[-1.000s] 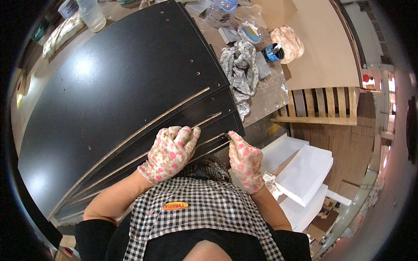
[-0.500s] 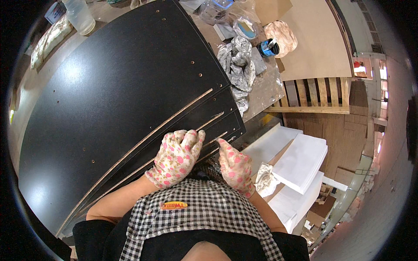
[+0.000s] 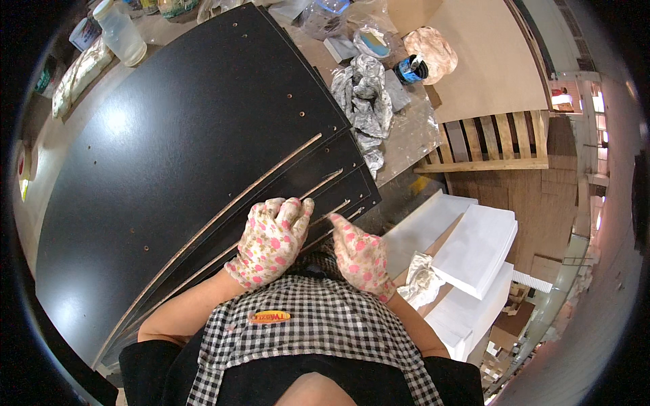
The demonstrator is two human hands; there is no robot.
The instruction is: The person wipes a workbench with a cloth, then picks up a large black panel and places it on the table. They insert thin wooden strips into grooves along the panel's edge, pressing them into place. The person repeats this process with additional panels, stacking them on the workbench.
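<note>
Near the front edge of a large black panel (image 3: 176, 135), both my hands wear white gloves with a pink floral print. My left hand (image 3: 271, 237) rests on narrow black strips with exposed brown grooves, its fingers bent and their tips turned out of sight. To its right, my right hand (image 3: 362, 256) is closed at the panel's near edge, thumb pointing toward the left hand. What either hand grips, if anything, is hidden. A long light-brown groove (image 3: 227, 201) curves across the panel, and small drilled holes dot its surface.
Crumpled silvery plastic (image 3: 365, 98), a black-and-blue can (image 3: 410, 69) and a peach-coloured cloth (image 3: 432, 54) lie beyond the panel. White boards (image 3: 474, 250) are stacked at my right. A wooden pallet (image 3: 491, 139) stands farther off. A clear bottle (image 3: 122, 37) is at the far left.
My right hand has shifted slightly left and turned a little, its thumb nearer the left hand. The left hand stays almost in place; the whole view has shifted slightly.
</note>
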